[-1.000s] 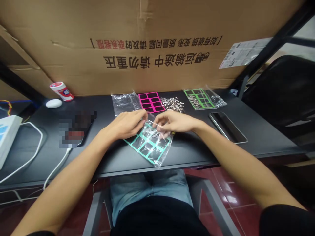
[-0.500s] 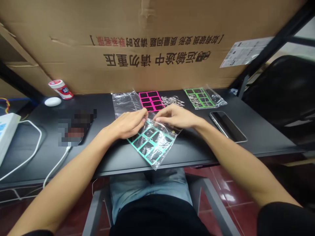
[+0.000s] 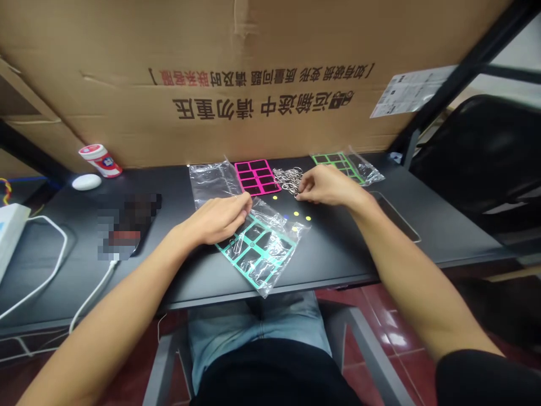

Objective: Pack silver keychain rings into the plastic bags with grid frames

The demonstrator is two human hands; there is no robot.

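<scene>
My left hand (image 3: pixel 217 221) is resting at the top edge of the clear bag (image 3: pixel 274 217) that is holding the teal grid (image 3: pixel 257 254); its fingers are lying on the plastic, and I cannot tell whether they are pinching it or only touching it. The bag is lying flat on the desk (image 3: pixel 346 248) just in front of that hand, with its upper corner reaching toward the space below my right hand (image 3: pixel 327 186). That hand is stretching forward with its fingers curled downward; its fingertips (image 3: pixel 298 190) are touching the edge of the heap of key rings (image 3: pixel 287 179), though I cannot tell whether they are holding a ring. The rings are lying just beside the pink grid (image 3: pixel 256 177) and near the green grid (image 3: pixel 338 166), which is partly inside another bag (image 3: pixel 366 172); a third clear bag (image 3: pixel 211 183) is lying left of the pink grid. Small yellow dots (image 3: pixel 296 214) are sitting on the desk between my hands; a phone (image 3: pixel 395 225) is lying past my right forearm, and a cardboard box (image 3: pixel 253 84) is standing behind everything.
</scene>
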